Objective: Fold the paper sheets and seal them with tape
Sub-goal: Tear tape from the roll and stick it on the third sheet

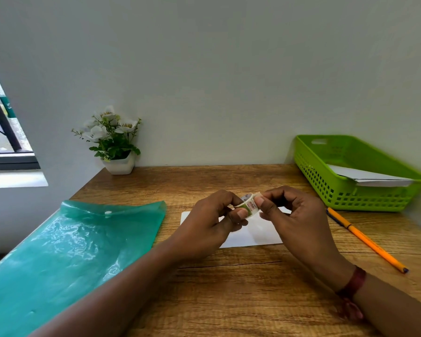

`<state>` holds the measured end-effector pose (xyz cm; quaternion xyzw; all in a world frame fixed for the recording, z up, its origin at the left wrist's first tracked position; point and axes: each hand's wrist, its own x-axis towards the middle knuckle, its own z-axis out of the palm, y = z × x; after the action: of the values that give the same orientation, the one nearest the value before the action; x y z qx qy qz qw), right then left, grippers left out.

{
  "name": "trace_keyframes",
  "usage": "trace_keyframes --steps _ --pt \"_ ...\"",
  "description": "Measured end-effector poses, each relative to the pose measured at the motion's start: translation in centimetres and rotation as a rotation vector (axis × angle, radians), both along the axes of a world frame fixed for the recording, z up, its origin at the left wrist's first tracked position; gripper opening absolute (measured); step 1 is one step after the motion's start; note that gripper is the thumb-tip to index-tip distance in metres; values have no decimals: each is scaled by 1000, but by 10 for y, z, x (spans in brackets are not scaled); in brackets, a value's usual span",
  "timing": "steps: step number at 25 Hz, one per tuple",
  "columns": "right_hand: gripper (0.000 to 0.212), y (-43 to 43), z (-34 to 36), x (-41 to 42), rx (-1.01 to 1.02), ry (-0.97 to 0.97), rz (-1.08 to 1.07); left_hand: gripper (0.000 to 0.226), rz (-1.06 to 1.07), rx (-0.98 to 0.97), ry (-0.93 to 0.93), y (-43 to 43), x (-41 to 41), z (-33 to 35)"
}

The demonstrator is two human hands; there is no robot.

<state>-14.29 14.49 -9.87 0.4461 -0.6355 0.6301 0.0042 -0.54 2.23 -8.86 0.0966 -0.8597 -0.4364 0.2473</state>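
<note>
A small roll of clear tape (248,205) with a green and white core is held above the desk between both hands. My left hand (212,222) grips the roll from the left, thumb on its rim. My right hand (294,215) pinches the roll's right edge with thumb and forefinger, at the tape's end. Under the hands lies a folded white paper sheet (255,235), partly hidden by them. More folded white sheets (372,178) lie in the green basket (326,181).
A teal plastic folder (71,249) covers the desk's left side. An orange pencil (365,238) lies on the right, in front of the basket. A potted white flower (114,139) stands at the back left against the wall. The wooden desk (229,288) shows bare in front.
</note>
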Motion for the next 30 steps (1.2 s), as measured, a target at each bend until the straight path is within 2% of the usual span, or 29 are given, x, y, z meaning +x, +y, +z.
trace_keyframes --steps 4,8,14,21,26,30 --pt "16 2 0 6 -23 39 -18 19 -10 124 -10 5 -2 2" --pt "21 4 1 10 -46 144 -61 21 -13 123 -8 5 -2 2" --pt "11 6 1 12 -112 257 -68 24 -18 167 25 1 -1 3" --pt "7 8 2 14 -138 251 -45 23 -46 155 31 0 1 5" --pt "11 9 2 14 -138 226 -37 24 -59 140 36 0 3 6" --pt "5 11 3 18 -153 271 -32 25 -41 149 35 0 1 7"
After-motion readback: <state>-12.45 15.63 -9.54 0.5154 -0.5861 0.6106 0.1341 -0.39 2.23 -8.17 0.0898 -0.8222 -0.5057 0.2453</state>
